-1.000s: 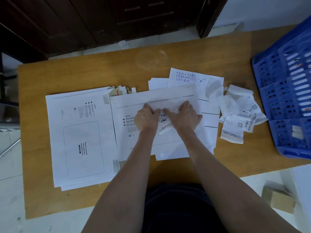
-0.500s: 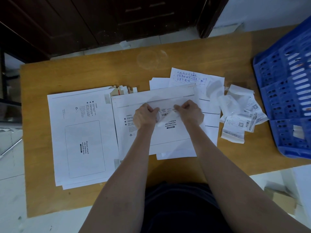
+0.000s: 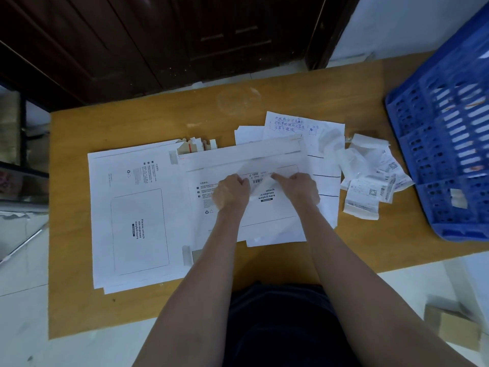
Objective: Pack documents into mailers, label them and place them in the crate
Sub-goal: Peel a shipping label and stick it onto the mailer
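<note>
A white cardboard mailer [image 3: 275, 215] lies flat at the table's centre, its printed "attach waybill here" box facing up. Over that box, my left hand [image 3: 231, 192] and my right hand [image 3: 300, 188] both pinch a small waybill label [image 3: 258, 178] with a barcode. A translucent backing strip curls off the label between my fingers. Handwritten documents [image 3: 288, 123] stick out from under the mailer's far right side. The blue plastic crate [image 3: 447, 133] stands at the table's right edge.
A stack of flat white mailers [image 3: 132, 221] lies to the left on the wooden table [image 3: 132, 123]. Loose labels and peeled backings [image 3: 370, 181] are heaped between the centre mailer and the crate. A cardboard box [image 3: 452, 324] sits on the floor lower right.
Both hands have moved apart and slightly up the mailer, and the backing is peeled further off the label, so the mailer's printed waybill text now shows.
</note>
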The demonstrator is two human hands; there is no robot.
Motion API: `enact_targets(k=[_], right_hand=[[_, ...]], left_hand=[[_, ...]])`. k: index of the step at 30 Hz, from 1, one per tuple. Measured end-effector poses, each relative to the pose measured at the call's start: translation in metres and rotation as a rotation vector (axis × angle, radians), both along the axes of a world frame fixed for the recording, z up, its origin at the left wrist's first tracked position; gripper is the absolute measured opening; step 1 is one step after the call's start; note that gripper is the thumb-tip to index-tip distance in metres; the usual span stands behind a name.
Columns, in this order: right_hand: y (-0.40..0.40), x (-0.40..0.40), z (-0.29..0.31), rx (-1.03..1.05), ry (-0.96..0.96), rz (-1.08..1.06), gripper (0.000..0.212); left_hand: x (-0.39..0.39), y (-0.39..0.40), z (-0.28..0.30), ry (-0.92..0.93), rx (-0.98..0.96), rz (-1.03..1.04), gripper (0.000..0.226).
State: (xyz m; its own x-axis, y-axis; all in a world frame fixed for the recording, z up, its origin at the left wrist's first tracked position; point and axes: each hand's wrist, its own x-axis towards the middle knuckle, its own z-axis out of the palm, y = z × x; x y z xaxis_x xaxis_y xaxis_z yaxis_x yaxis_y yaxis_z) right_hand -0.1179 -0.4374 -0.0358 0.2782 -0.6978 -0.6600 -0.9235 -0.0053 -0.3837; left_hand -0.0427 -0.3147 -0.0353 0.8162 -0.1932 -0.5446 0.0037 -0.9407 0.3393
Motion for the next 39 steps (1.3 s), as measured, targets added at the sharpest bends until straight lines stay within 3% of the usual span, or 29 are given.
enact_targets(k=[5,9,15,20,24,34,38,39], right_hand=[[-0.001,-0.01,0.005,0.15,-0.093,-0.103,0.035],[0.006,-0.016,0.006,0.165,-0.14,-0.118,0.037],[0.016,-0.023,0.015,0.094,-0.054,0.016,0.037],[0.019,-0.033,0.014,0.075,-0.018,0.038,0.032],[0.02,-0.044,0.011,0.08,-0.03,-0.006,0.041],[0.024,-0.061,-0.005,0.166,-0.153,-0.139,0.031],[0.027,-0.066,-0.004,0.167,-0.223,-0.139,0.02],[0.027,-0.067,-0.004,0.168,-0.238,-0.135,0.017]], left_hand=[[-0.016,0.01,0.003,0.114,-0.118,-0.035,0.031],[-0.025,0.015,0.001,0.117,-0.203,-0.028,0.021],[-0.036,0.017,0.003,0.113,-0.191,-0.084,0.004],[-0.045,0.016,0.009,0.123,-0.215,-0.06,0.015],[-0.051,0.017,0.009,0.158,-0.265,-0.041,0.027],[-0.057,0.015,-0.012,0.16,-0.264,-0.248,0.047],[-0.061,0.018,-0.014,0.123,-0.342,-0.157,0.015],[-0.061,0.02,-0.015,0.079,-0.332,-0.128,0.016]])
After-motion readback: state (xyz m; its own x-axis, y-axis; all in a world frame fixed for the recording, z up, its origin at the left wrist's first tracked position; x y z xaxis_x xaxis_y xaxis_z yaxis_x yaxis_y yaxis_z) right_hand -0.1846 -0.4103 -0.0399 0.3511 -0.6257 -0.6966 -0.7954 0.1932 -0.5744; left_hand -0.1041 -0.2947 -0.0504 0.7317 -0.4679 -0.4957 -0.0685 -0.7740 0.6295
